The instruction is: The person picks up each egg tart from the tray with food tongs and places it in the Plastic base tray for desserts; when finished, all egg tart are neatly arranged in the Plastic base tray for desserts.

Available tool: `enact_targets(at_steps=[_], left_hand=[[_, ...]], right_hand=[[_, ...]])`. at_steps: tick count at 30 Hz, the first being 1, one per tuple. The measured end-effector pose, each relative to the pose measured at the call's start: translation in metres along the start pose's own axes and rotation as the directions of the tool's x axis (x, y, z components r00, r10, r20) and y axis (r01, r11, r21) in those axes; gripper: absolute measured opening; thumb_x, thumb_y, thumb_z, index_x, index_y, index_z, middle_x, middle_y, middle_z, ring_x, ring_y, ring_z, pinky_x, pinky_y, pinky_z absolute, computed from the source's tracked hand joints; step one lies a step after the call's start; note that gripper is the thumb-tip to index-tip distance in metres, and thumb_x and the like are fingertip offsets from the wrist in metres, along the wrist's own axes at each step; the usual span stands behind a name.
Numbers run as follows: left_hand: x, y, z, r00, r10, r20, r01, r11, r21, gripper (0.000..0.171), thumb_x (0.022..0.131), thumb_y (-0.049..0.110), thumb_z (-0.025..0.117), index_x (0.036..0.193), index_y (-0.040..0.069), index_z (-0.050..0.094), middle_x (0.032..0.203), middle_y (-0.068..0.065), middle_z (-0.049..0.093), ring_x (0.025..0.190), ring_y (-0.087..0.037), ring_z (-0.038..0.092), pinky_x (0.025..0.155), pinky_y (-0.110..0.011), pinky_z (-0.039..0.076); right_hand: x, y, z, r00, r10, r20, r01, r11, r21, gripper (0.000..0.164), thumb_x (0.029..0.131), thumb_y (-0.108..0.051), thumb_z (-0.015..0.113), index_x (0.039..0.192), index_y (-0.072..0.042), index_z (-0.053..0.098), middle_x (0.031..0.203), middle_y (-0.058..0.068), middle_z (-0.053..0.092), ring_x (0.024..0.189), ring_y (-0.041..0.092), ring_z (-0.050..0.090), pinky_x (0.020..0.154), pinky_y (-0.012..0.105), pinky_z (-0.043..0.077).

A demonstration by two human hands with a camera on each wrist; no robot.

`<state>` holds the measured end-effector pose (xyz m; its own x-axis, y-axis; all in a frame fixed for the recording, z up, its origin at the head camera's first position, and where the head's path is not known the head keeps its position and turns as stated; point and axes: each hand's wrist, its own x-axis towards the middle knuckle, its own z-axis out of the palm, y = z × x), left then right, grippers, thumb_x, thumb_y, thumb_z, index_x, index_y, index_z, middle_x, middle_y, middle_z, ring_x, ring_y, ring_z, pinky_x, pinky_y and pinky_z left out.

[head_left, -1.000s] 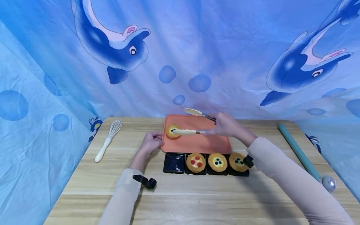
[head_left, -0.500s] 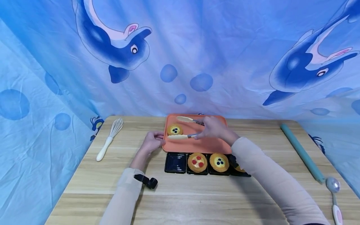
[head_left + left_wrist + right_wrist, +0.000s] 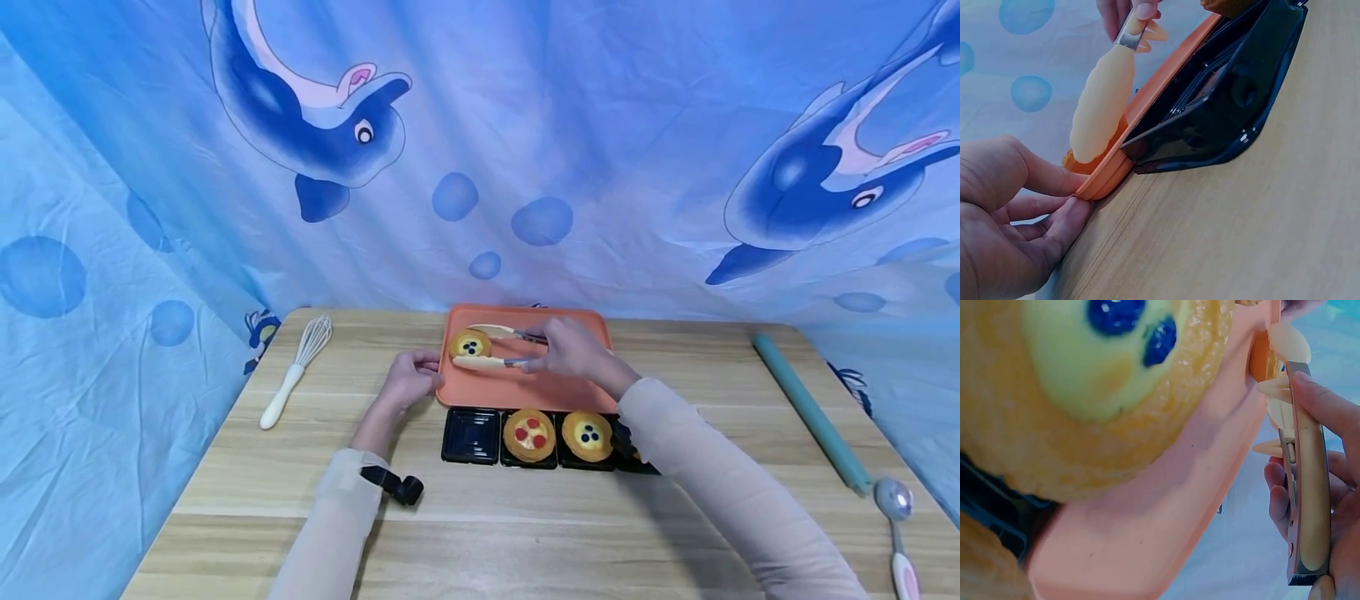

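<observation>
My right hand (image 3: 567,346) grips a pair of tongs (image 3: 1310,481) with cream tips and metal arms. The spread tips stand on either side of a blueberry-topped tart (image 3: 470,344) at the left end of the orange tray (image 3: 525,390). Whether both tips touch the tart I cannot tell. My left hand (image 3: 408,381) pinches the tray's left rim between thumb and fingers, plainly seen in the left wrist view. In front of the tray stands a row of black square containers; the leftmost container (image 3: 471,435) holds nothing, and the others to its right hold tarts.
A red-topped tart (image 3: 529,435) and another blueberry tart (image 3: 588,435) sit in the row; my right sleeve partly covers its right end. A whisk (image 3: 296,371) lies at left. A green rolling pin (image 3: 812,412) and a spoon (image 3: 896,504) lie at right.
My right hand has moved left and lowered the tongs, bringing their tips from above the tray to both sides of the tart. The left hand stays at the tray's rim.
</observation>
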<state>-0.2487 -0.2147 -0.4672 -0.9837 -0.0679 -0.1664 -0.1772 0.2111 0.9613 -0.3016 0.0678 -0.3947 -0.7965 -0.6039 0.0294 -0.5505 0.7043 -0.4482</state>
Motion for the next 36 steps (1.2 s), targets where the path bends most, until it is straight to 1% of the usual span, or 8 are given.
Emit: enact_targets(at_steps=[3,14,18,21,24,28,31,36], left_hand=[[0.000,-0.001,0.000,1.000,-0.005,-0.002,0.005,1.000,0.004,0.049,0.076,-0.014,0.063,0.125,-0.010,0.058,0.110,-0.021,0.060,0.092,-0.026,0.061,0.075,-0.027,0.055],[0.000,0.004,-0.002,1.000,-0.008,-0.009,0.008,1.000,0.010,0.050,0.076,-0.014,0.063,0.126,-0.009,0.058,0.111,-0.020,0.060,0.093,-0.025,0.060,0.076,-0.027,0.054],[0.000,0.002,-0.001,1.000,-0.006,-0.012,0.006,1.000,0.019,0.050,0.076,-0.013,0.063,0.126,-0.009,0.058,0.110,-0.020,0.061,0.094,-0.027,0.061,0.076,-0.029,0.055],[0.001,0.000,0.000,1.000,-0.002,-0.012,0.003,1.000,0.026,0.049,0.076,-0.014,0.062,0.125,-0.010,0.059,0.109,-0.020,0.061,0.093,-0.027,0.062,0.075,-0.029,0.056],[0.001,-0.001,0.001,1.000,0.005,-0.015,-0.005,0.999,0.031,0.048,0.076,-0.014,0.061,0.124,-0.009,0.060,0.109,-0.020,0.061,0.092,-0.026,0.061,0.073,-0.028,0.055],[0.001,-0.002,0.001,1.000,0.018,-0.018,-0.018,1.000,0.009,0.048,0.075,-0.017,0.058,0.123,-0.011,0.060,0.108,-0.021,0.061,0.089,-0.024,0.060,0.071,-0.024,0.052],[0.000,-0.001,0.002,1.000,0.024,-0.020,-0.024,1.000,0.003,0.049,0.075,-0.019,0.057,0.123,-0.012,0.059,0.109,-0.022,0.061,0.088,-0.023,0.059,0.070,-0.023,0.051],[0.000,-0.001,0.003,1.000,0.020,-0.019,-0.020,1.000,0.002,0.052,0.073,-0.018,0.055,0.124,-0.012,0.059,0.108,-0.021,0.061,0.083,-0.018,0.058,0.067,-0.020,0.050]], right_hand=[[-0.001,0.000,0.000,1.000,0.000,-0.002,0.000,1.000,0.010,0.062,0.080,-0.033,0.084,0.134,-0.008,0.063,0.131,0.010,0.063,0.044,0.013,0.032,0.071,0.037,0.047],[-0.012,0.000,-0.021,0.995,-0.089,-0.053,0.087,0.996,-0.029,0.065,0.082,-0.038,0.081,0.134,-0.005,0.061,0.113,0.012,0.071,0.040,0.012,0.035,0.059,0.033,0.044],[-0.023,-0.002,-0.027,0.994,-0.096,-0.061,0.094,0.995,-0.022,0.059,0.083,-0.035,0.081,0.132,-0.006,0.064,0.067,0.004,0.065,0.037,0.010,0.030,0.051,0.030,0.038],[-0.033,-0.005,-0.031,0.994,-0.102,-0.047,0.101,0.995,-0.014,0.056,0.084,-0.035,0.080,0.131,-0.008,0.065,0.044,-0.003,0.033,0.037,0.010,0.021,0.043,0.028,0.029],[-0.045,-0.012,-0.036,0.990,-0.129,-0.052,0.128,0.992,-0.011,0.057,0.083,-0.035,0.080,0.132,-0.010,0.065,0.044,-0.003,0.033,0.040,0.011,0.020,0.044,0.028,0.026],[-0.062,-0.023,-0.040,0.981,-0.179,-0.077,0.180,0.984,-0.002,0.059,0.082,-0.032,0.082,0.133,-0.009,0.064,0.083,0.005,0.071,0.054,0.013,0.047,0.053,0.031,0.040],[-0.076,-0.030,-0.042,0.978,-0.198,-0.067,0.199,0.980,0.008,0.060,0.082,-0.036,0.081,0.133,-0.009,0.064,0.122,0.005,0.068,0.075,0.017,0.062,0.064,0.034,0.049],[-0.095,-0.038,-0.040,0.981,-0.193,-0.013,0.193,0.981,0.013,0.063,0.083,-0.040,0.079,0.134,-0.008,0.063,0.127,0.006,0.066,0.078,0.011,0.062,0.067,0.033,0.050]])
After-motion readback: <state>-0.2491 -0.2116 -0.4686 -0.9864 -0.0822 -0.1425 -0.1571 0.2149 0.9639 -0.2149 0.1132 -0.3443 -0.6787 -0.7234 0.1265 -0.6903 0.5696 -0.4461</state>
